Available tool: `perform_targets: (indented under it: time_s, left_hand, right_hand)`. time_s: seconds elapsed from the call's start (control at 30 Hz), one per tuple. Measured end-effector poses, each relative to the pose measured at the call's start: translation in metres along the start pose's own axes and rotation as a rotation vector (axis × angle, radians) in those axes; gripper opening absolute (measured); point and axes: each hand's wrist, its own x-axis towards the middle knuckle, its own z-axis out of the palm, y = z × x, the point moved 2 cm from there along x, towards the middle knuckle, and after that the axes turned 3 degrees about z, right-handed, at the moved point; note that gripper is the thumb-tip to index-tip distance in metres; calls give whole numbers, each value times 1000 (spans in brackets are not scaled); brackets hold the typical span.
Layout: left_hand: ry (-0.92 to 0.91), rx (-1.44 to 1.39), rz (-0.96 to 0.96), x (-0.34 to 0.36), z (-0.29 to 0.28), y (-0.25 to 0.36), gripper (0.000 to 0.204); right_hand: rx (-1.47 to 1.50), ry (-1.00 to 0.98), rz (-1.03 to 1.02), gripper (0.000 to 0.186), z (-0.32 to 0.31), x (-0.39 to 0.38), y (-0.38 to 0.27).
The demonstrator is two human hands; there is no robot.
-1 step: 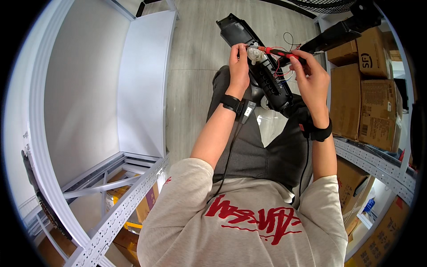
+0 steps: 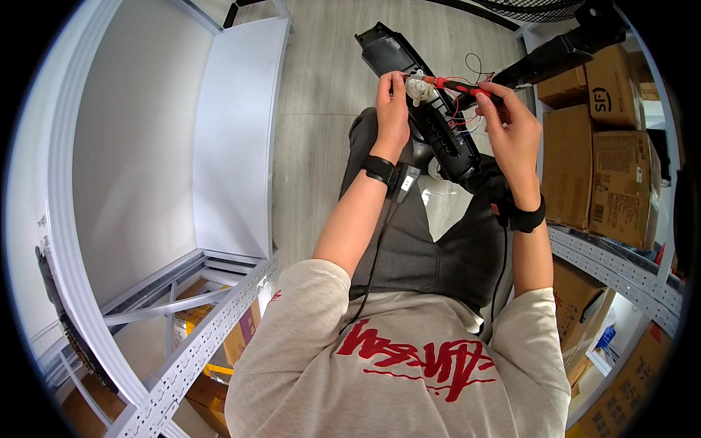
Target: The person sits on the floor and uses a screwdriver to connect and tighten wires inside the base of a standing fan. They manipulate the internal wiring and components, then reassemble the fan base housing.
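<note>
My right hand (image 2: 509, 124) holds a red-and-black screwdriver (image 2: 454, 86) by its handle, thumb and fingers pinched round it. The shaft points left, toward the fingertips of my left hand (image 2: 393, 109). Those fingers are pinched together at the screwdriver's tip, and whatever is between them is too small to make out. Just below the shaft, a whitish translucent plastic part (image 2: 419, 90) sits on a long black plastic housing (image 2: 442, 139). The housing lies slanted by my knees. Thin red and white wires (image 2: 460, 120) run from its middle toward my right hand.
Cardboard boxes (image 2: 568, 164) fill a metal shelf on the right. A black post (image 2: 544, 62) leans in at the upper right, below a black wire fan guard (image 2: 537, 9). White shelving (image 2: 241, 139) stands on the left. Black cables hang from bands at both wrists.
</note>
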Motion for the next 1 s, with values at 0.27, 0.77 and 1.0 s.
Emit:
perform_targets:
  time_s: [0.27, 0.77, 1.0]
  left_hand:
    - [-7, 8, 22, 0, 0, 0, 23]
    - [-17, -30, -1, 3, -4, -3, 25]
    - [-28, 1, 8, 3, -2, 0, 29]
  right_hand:
    - [21, -28, 18, 18, 4, -1, 7]
    - [110, -104, 130, 21, 4, -4, 18]
    - [166, -51, 164, 20, 7, -8, 19]
